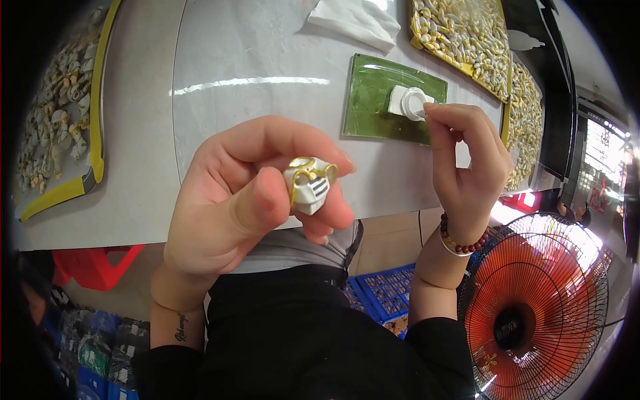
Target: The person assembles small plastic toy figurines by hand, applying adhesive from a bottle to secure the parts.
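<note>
My left hand [230, 193] is raised over the table's near edge, its thumb and fingers closed around a small white figurine [311, 193]. Gold rings and dark stripes mark the figurine's visible side. Further right, my right hand [470, 150] pinches thumb and forefinger together at the right rim of a white round cup-like piece [413, 101]. Whether those fingertips grip the rim or something tiny cannot be made out. This piece rests on a white block [397, 100] on a green rectangular plate [373, 110].
Yellow-edged trays of small white and yellow pieces stand at the back right [460, 40] and left [57, 127]. A white cloth [353, 23] lies at the back. An orange fan [533, 287] is close to my right arm; a red stool [100, 267] and blue crates [383, 293] are below.
</note>
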